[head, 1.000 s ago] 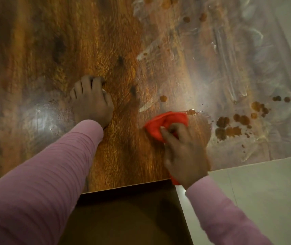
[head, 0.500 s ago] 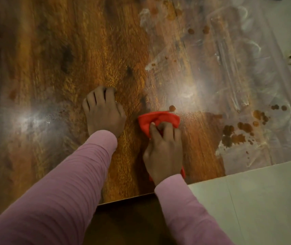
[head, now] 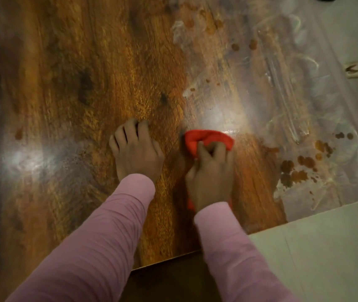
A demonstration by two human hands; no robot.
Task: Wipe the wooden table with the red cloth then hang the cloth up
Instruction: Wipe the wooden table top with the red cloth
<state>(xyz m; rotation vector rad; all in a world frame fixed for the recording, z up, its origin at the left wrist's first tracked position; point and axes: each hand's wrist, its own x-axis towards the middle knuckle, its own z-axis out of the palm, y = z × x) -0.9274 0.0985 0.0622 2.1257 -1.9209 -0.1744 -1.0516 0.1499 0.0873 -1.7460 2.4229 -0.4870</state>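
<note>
While the left hand (head: 137,152) rests flat, fingers slightly bent, on the wooden bench (head: 75,73), the right hand (head: 211,172) grips the bunched red cloth (head: 204,139) beside brown stains (head: 300,168).

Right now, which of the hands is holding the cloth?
The right hand: its fingers curl round the cloth, while the left hand rests empty on the table.

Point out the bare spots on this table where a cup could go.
Free: the wide stretch of wooden table beyond and left of the left hand. Crowded: the narrow gap between that hand and the right hand gripping the red cloth; brown spots and smears cover the right side.
</note>
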